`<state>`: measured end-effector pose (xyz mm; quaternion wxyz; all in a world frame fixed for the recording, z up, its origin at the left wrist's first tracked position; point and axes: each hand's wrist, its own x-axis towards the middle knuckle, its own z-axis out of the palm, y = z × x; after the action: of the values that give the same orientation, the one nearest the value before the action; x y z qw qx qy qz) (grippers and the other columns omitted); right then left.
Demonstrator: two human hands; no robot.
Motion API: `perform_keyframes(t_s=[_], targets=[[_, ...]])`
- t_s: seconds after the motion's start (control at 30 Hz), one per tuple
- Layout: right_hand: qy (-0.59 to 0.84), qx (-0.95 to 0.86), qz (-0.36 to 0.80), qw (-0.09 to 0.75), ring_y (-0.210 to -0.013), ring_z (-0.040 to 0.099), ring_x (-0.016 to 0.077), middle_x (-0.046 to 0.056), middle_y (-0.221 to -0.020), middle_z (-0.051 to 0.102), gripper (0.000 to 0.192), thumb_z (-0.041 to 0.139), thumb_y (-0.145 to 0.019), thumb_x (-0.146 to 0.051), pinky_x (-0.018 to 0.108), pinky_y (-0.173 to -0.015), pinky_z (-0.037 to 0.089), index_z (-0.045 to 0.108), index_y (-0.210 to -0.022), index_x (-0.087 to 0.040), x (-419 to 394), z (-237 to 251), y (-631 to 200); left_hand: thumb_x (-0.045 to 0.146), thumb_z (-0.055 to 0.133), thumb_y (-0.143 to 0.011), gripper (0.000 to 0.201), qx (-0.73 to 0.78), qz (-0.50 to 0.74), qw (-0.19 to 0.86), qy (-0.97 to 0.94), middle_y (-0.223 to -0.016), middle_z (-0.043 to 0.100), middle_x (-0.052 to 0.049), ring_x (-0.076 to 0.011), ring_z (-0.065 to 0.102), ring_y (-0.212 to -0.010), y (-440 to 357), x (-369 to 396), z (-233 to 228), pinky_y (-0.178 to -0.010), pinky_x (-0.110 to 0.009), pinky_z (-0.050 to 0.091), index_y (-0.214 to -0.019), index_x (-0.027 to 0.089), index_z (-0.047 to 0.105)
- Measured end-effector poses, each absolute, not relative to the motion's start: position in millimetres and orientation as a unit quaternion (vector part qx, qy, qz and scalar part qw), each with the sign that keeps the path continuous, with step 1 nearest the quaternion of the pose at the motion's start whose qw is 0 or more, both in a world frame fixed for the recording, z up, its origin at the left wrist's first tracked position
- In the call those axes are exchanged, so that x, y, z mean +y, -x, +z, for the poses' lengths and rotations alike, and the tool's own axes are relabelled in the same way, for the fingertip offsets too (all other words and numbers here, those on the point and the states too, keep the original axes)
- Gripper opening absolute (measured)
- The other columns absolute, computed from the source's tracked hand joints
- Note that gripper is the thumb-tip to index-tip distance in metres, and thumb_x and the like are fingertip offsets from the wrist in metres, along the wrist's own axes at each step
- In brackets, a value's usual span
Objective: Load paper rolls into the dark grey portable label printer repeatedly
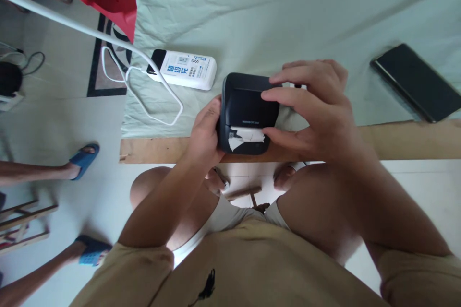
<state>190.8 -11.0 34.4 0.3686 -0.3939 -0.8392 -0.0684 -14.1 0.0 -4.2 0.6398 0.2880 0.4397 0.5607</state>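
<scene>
A black, box-shaped label printer [248, 105] with rounded corners is held over the front edge of the table. Crumpled white paper [247, 137] shows in the slot along its near side. My left hand [207, 132] is closed around the printer's left side, thumb along the edge. From the right, my right hand [317, 105] grips it, with two fingertips on the lid and the thumb by the paper's right end. A small white item with a dark spot [298, 86] shows partly behind my right fingers; its kind is hidden.
A white power bank [187, 70] with a white cable [144, 117] lies left of the printer. At the right rests a black phone [418, 81]. Pale green cloth [288, 14] covers the table, with a wooden front edge [396, 141]. Another person's slippered feet [85, 160] are at the left.
</scene>
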Motion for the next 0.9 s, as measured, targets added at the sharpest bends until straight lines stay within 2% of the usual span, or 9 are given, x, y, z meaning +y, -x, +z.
perform_keyframes(t_s=[0.13, 0.23, 0.3, 0.37, 0.43, 0.5, 0.67, 0.8, 0.9], targets=[[0.405, -0.801, -0.134, 0.420, -0.071, 0.062, 0.0184, -0.001, -0.077, 0.065, 0.010, 0.061, -0.098, -0.027, 0.038, -0.074, 0.046, 0.070, -0.103, -0.028, -11, 47, -181, 0.041, 0.073, -0.094, 0.023, 0.453, 0.556, 0.638, -0.280, -0.068, 0.067, 0.005, -0.0123, 0.072, -0.069, 16, 2, -9, -0.070, -0.023, 0.063, -0.082, 0.021, 0.070], [0.504, -0.738, -0.149, 0.423, -0.056, 0.057, 0.0171, -0.004, -0.059, 0.056, 0.027, 0.051, -0.095, -0.014, 0.037, -0.067, 0.047, 0.074, -0.092, -0.030, -12, 58, -169, 0.047, 0.077, -0.090, 0.026, 0.442, 0.544, 0.655, -0.283, -0.071, 0.070, 0.005, -0.0119, 0.071, -0.067, 16, 3, -12, -0.068, -0.024, 0.063, -0.086, 0.022, 0.071], [0.541, -0.713, -0.143, 0.421, -0.059, 0.062, 0.0166, -0.004, -0.065, 0.064, 0.031, 0.049, -0.096, -0.013, 0.037, -0.070, 0.051, 0.076, -0.094, -0.029, -10, 63, -164, 0.055, 0.079, -0.087, 0.034, 0.438, 0.537, 0.663, -0.283, -0.079, 0.074, 0.003, -0.0162, 0.076, -0.078, 16, 3, -12, -0.076, -0.029, 0.066, -0.090, 0.022, 0.072], [0.558, -0.714, -0.127, 0.404, -0.072, 0.071, 0.0181, -0.002, -0.081, 0.074, 0.031, 0.046, -0.100, -0.019, 0.038, -0.078, 0.054, 0.076, -0.099, -0.028, -7, 66, -162, 0.061, 0.078, -0.086, 0.041, 0.444, 0.537, 0.662, -0.276, -0.087, 0.077, 0.000, -0.0211, 0.078, -0.094, 15, 3, -12, -0.086, -0.034, 0.067, -0.093, 0.022, 0.072], [0.582, -0.723, -0.101, 0.359, -0.086, 0.074, 0.0215, 0.001, -0.094, 0.077, 0.031, 0.044, -0.102, -0.024, 0.041, -0.085, 0.055, 0.075, -0.103, -0.027, -4, 68, -163, 0.063, 0.076, -0.087, 0.043, 0.445, 0.538, 0.662, -0.273, -0.093, 0.078, -0.003, -0.0236, 0.078, -0.103, 14, 2, -11, -0.091, -0.037, 0.066, -0.096, 0.021, 0.071], [0.599, -0.736, -0.072, 0.307, -0.089, 0.074, 0.0233, 0.002, -0.097, 0.078, 0.030, 0.045, -0.100, -0.024, 0.043, -0.087, 0.055, 0.074, -0.104, -0.027, -2, 69, -164, 0.062, 0.075, -0.089, 0.043, 0.438, 0.540, 0.658, -0.290, -0.094, 0.077, -0.003, -0.0246, 0.077, -0.108, 13, 1, -11, -0.094, -0.038, 0.066, -0.098, 0.021, 0.071], [0.591, -0.788, -0.009, 0.174, -0.086, 0.073, 0.0257, 0.003, -0.095, 0.079, 0.025, 0.051, -0.098, -0.030, 0.041, -0.072, 0.051, 0.075, -0.102, -0.026, -4, 70, -160, 0.063, 0.075, -0.088, 0.042, 0.421, 0.550, 0.655, -0.303, -0.084, 0.074, -0.001, -0.0259, 0.075, -0.113, 11, 0, -8, -0.096, -0.037, 0.065, -0.097, 0.022, 0.070], [0.605, -0.795, -0.004, 0.041, -0.089, 0.074, 0.0320, 0.005, -0.103, 0.079, 0.021, 0.057, -0.095, -0.035, 0.040, -0.062, 0.046, 0.074, -0.105, -0.027, -4, 69, -157, 0.067, 0.075, -0.086, 0.047, 0.394, 0.528, 0.670, -0.342, -0.094, 0.075, -0.003, -0.0295, 0.073, -0.120, 12, -2, -6, -0.093, -0.040, 0.065, -0.101, 0.023, 0.071], [0.615, -0.788, 0.005, 0.003, -0.083, 0.074, 0.0335, 0.005, -0.096, 0.078, 0.027, 0.059, -0.092, -0.036, 0.040, -0.060, 0.046, 0.071, -0.115, -0.028, -3, 69, -155, 0.064, 0.085, -0.078, 0.052, 0.379, 0.509, 0.668, -0.388, -0.097, 0.074, -0.003, -0.0307, 0.075, -0.115, 14, -5, -5, -0.084, -0.037, 0.065, -0.110, 0.025, 0.072]])
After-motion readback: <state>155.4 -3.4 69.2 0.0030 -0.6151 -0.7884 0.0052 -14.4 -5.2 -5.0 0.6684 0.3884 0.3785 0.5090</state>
